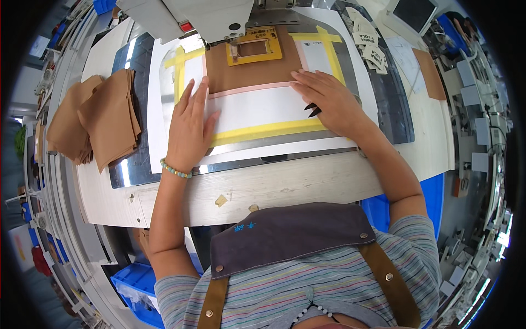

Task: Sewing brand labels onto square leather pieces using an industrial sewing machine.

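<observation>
A brown fabric piece (249, 74) lies on a white template (252, 112) edged with yellow tape (263, 130), beneath the grey machine head (192, 16). A yellow frame (255, 58) with a rectangular opening sits on the fabric's upper part. My left hand (193, 123) lies flat, fingers apart, at the left edge of the fabric and on the template. My right hand (329, 104) rests its extended fingertips on the lower right of the fabric, while its lower fingers grip a black pointed tool (311, 112), apparently tweezers or small scissors.
Stacked brown pieces (107, 118) lie on the left of the worktable (274, 183). White labels (367, 44), a paper sheet (405, 63), a brown board (428, 74) and a screen (411, 13) are at the right. Blue bins (134, 290) show below the table.
</observation>
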### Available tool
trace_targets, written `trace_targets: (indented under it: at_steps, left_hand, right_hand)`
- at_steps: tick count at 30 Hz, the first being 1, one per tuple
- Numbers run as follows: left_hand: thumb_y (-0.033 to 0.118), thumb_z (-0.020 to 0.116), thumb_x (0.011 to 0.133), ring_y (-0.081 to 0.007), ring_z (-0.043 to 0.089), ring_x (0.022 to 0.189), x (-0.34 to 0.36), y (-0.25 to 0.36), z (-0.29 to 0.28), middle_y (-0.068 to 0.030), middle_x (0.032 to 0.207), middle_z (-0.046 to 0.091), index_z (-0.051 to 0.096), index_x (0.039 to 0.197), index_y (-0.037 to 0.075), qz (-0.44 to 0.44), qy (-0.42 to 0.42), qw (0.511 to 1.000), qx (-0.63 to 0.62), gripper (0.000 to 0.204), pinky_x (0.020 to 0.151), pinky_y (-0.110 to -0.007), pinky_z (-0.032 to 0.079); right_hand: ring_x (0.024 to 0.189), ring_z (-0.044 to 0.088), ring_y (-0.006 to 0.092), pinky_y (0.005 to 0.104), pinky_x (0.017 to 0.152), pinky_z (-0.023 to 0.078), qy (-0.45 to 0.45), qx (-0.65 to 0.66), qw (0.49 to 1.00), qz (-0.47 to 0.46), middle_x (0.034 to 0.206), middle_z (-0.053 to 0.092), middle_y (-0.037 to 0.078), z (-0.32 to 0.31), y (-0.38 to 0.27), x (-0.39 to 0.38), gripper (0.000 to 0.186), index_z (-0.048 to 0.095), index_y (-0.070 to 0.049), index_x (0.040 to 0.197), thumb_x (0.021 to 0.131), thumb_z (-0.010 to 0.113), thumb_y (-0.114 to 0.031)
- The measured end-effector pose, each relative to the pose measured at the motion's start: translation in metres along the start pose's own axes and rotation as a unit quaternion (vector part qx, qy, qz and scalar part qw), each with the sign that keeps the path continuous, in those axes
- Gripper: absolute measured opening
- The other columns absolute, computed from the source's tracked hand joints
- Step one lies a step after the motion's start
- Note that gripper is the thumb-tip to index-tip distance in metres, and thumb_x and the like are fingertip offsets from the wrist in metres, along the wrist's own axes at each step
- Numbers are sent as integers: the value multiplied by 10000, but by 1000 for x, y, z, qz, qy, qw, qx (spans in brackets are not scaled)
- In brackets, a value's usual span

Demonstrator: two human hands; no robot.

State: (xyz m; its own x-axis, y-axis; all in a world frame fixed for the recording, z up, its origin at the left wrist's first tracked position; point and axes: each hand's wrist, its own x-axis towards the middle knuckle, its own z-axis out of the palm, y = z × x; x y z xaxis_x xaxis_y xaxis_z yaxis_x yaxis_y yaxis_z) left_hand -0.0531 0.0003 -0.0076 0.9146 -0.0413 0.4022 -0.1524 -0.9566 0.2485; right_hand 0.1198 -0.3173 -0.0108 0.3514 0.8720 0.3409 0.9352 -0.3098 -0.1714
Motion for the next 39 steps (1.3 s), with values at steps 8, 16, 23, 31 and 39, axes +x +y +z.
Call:
trace_targets:
  at_steps: [8,16,23,31,39]
  left_hand:
    - [62,647,998,-352,453,1496,1,2,-3,-50,1530,608,409,1617,121,-11,-53,998,35,666,1215,-470,413]
    - [35,653,982,-362,526,1424,2,3,-2,-91,1453,654,478,1577,112,0,-26,999,-33,625,1175,-456,442]
    - [-6,631,962,-377,524,1418,6,5,-5,-110,1477,628,523,1540,98,-8,-33,998,-47,597,1166,-479,441]
    - [53,620,1009,-352,504,1446,1,3,-3,-117,1502,611,515,1563,111,-12,-41,999,-23,567,1199,-477,420]
    - [68,648,1001,-359,505,1441,4,7,-8,-155,1484,618,521,1554,92,-6,-44,999,-29,568,1194,-463,423]
  right_hand:
    - [1463,501,295,488,1223,388,12,-10,1000,-6,1536,583,126,1,-2,-1,461,653,-36,1365,906,637,14]
    - [1471,490,297,484,1234,376,-3,-6,1000,4,1578,546,102,0,0,-4,495,620,-52,1425,932,639,-11]
    - [1391,565,298,454,1199,428,20,-44,999,-11,1527,590,108,-11,3,-4,539,621,-72,1427,913,569,80]
    - [979,746,319,421,850,597,190,-50,945,260,1125,763,100,-107,78,-18,302,751,-95,1223,939,649,-114]
    - [927,738,330,421,788,583,98,-167,942,273,1054,769,66,-64,151,-58,204,790,-95,1062,930,728,-237]
